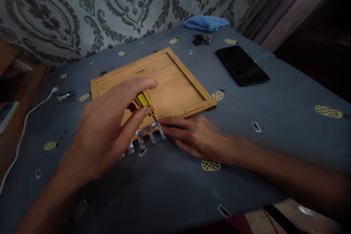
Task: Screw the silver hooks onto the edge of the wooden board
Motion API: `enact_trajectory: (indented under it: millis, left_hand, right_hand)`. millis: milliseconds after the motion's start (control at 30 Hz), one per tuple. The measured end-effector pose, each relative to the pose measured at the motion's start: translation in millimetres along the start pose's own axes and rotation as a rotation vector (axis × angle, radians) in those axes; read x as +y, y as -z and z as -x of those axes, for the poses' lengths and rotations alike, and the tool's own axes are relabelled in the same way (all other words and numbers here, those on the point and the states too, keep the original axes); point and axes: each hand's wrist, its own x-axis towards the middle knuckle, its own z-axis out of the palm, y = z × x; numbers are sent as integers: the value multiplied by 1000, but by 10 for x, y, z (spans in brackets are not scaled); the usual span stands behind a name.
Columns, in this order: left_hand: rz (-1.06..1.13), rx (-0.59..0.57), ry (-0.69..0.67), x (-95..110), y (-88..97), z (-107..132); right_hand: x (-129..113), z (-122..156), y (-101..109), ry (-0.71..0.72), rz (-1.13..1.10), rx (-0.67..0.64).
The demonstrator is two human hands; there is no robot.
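My left hand (106, 124) is closed around the yellow-and-black handle of a screwdriver (144, 99). The screwdriver tilts, with its tip down at the right end of a silver metal hook rail (150, 130). Several hooks of that rail hang over the near edge of a framed wooden board (175, 84), and my left hand hides part of it. My right hand (199, 137) lies low on the near side of the board, its fingertips pinched at the rail's right end beside the screwdriver tip. A screw under the tip is too small to make out.
A black phone (241, 65) lies to the right of the board. Behind are keys (201, 39) and a blue cloth (207, 23), near a patterned wall. A white cable (30, 113) runs along the left, with small dark bits (64, 131) on the tablecloth (175, 190).
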Motion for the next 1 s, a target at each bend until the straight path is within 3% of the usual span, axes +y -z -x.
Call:
enact_trajectory:
  millis: [333, 533, 733, 1000]
  left_hand:
    - [-45, 82, 25, 77, -54, 1]
    - [225, 6, 98, 74, 34, 21]
    - [183, 95, 201, 119, 143, -16]
    - [135, 63, 84, 57, 53, 1]
  right_hand:
    - [-5, 10, -10, 12, -2, 33]
    - [6, 19, -20, 6, -5, 7]
    - [16, 12, -19, 19, -9, 26]
    - [19, 22, -29, 13, -4, 21]
